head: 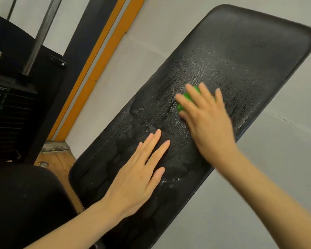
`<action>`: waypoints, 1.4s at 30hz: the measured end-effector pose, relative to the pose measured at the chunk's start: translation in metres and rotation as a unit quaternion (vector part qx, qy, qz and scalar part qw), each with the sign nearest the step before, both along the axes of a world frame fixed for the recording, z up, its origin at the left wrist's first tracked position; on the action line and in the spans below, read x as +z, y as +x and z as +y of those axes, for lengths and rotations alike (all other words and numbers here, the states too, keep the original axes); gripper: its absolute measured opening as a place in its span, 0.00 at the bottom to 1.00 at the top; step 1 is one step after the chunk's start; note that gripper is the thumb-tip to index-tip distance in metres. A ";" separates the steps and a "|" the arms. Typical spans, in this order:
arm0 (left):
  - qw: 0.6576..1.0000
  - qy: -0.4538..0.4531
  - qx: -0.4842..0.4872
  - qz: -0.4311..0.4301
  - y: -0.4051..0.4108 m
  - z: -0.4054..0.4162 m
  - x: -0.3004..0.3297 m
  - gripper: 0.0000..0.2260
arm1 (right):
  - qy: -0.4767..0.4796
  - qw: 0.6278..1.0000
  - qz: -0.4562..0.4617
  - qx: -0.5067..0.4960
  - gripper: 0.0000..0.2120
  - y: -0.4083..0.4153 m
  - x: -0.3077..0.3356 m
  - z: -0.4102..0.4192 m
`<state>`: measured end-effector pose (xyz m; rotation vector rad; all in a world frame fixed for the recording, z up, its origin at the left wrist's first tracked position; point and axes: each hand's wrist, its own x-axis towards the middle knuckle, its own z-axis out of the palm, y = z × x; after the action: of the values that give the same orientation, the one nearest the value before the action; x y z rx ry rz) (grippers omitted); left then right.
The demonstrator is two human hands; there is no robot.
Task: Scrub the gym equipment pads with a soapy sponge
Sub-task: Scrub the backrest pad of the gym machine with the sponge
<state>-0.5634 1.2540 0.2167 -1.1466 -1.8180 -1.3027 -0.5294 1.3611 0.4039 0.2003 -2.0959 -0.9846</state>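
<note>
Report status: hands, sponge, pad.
Right hand pressing green sponge on black pad, blurred. Left hand flat on pad lower down. Suds mid-pad. Nothing in the way.

The scene is evenly lit and fairly dim, warm in tone, with no hard shadows. Soft light from above leaves a pale sheen on the wet black pad (223, 56), brightest in the upper right of the frame. The lower left sinks into near-black, where detail is lost. The right hand (206, 119) is smeared by motion blur, and so is the green sponge (188, 97) under it, while the left hand (140, 169) looks sharp. Wide-angle distortion bends straight lines toward the frame edges, plainest in the orange stripes (101, 65) at upper left.
</note>
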 end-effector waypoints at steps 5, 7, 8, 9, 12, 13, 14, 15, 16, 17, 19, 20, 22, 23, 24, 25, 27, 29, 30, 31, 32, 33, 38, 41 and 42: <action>1.000 -0.006 -0.006 -0.001 0.000 -0.002 -0.001 0.25 | 0.033 0.998 -0.050 0.008 0.18 0.013 -0.013 0.005; 1.000 -0.001 -0.008 -0.003 0.000 -0.002 -0.001 0.25 | -0.017 1.000 -0.005 0.004 0.17 0.009 0.013 0.007; 1.000 -0.001 -0.009 -0.005 0.000 -0.002 -0.001 0.25 | -0.043 0.999 0.014 0.010 0.17 0.009 0.013 0.006; 1.000 -0.002 -0.008 -0.005 0.000 -0.001 -0.001 0.26 | -0.051 0.998 0.025 0.018 0.17 0.013 0.002 0.005; 1.000 -0.006 -0.006 -0.001 -0.001 -0.001 -0.001 0.26 | -0.002 0.999 -0.024 0.038 0.18 0.028 -0.052 0.003; 1.000 -0.007 -0.004 0.002 -0.001 -0.001 -0.001 0.26 | 0.013 0.998 -0.049 0.036 0.19 0.032 -0.055 0.004; 1.000 -0.007 -0.001 0.002 0.000 -0.001 -0.002 0.26 | 0.023 0.998 -0.058 0.032 0.19 0.032 -0.047 0.007; 1.000 -0.005 0.004 0.000 0.001 -0.001 -0.002 0.26 | 0.024 0.998 -0.044 0.027 0.19 0.028 -0.031 0.009; 1.000 -0.005 0.006 -0.005 0.002 -0.001 -0.002 0.26 | 0.010 1.000 -0.018 0.021 0.19 0.024 -0.013 0.012; 1.000 -0.004 0.006 -0.009 0.002 -0.001 -0.002 0.25 | -0.011 1.000 0.011 0.015 0.19 0.020 0.003 0.014; 1.000 -0.003 0.007 -0.008 0.002 0.000 -0.001 0.26 | -0.059 0.997 0.048 0.019 0.19 0.021 0.006 0.013; 1.000 -0.005 0.008 -0.006 0.002 0.001 -0.001 0.26 | -0.060 0.997 0.053 0.024 0.19 0.025 -0.008 0.010; 1.000 -0.008 0.008 -0.010 0.002 0.000 -0.001 0.26 | -0.017 0.999 0.016 0.027 0.19 0.037 -0.048 0.007; 1.000 -0.005 0.004 -0.011 0.003 0.000 -0.001 0.26 | 0.000 1.000 -0.015 0.023 0.20 0.045 -0.059 0.007; 1.000 -0.001 -0.001 -0.009 0.004 0.001 -0.002 0.25 | 0.013 0.999 -0.035 0.016 0.20 0.049 -0.059 0.009; 1.000 0.005 -0.004 -0.006 0.006 0.001 -0.003 0.25 | 0.020 0.999 -0.036 0.013 0.21 0.050 -0.048 0.013; 1.000 0.013 -0.011 -0.003 0.007 0.003 -0.005 0.24 | -0.007 1.000 0.001 0.007 0.21 0.043 -0.014 0.020; 1.000 0.012 -0.017 -0.005 0.007 0.004 -0.006 0.24 | -0.060 0.997 0.039 0.014 0.20 0.038 0.001 0.019; 1.000 0.009 -0.017 0.000 0.006 0.004 -0.007 0.24 | -0.066 0.996 0.050 0.021 0.20 0.039 -0.009 0.016; 1.000 0.004 -0.016 0.006 0.006 0.004 -0.007 0.23 | -0.057 0.997 0.051 0.029 0.20 0.042 -0.027 0.013; 1.000 -0.001 -0.014 0.012 0.006 0.003 -0.008 0.23 | -0.039 0.998 0.037 0.036 0.20 0.047 -0.048 0.011; 1.000 -0.005 -0.011 0.017 0.005 0.003 -0.008 0.23 | -0.021 0.999 0.011 0.037 0.19 0.054 -0.064 0.010; 0.999 -0.026 0.010 0.024 0.004 0.002 -0.007 0.23 | -0.025 0.999 0.022 0.004 0.20 0.050 -0.018 0.019; 0.999 -0.032 0.012 0.023 0.006 0.001 -0.006 0.23 | -0.081 0.995 0.058 0.024 0.19 0.051 -0.035 0.013; 0.999 -0.033 0.013 0.023 0.006 0.000 -0.006 0.23 | -0.074 0.995 0.053 0.029 0.19 0.056 -0.056 0.011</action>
<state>-0.5574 1.2542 0.2107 -1.1742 -1.8483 -1.2009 -0.4735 1.3725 0.3481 0.1289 -2.0446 -0.7852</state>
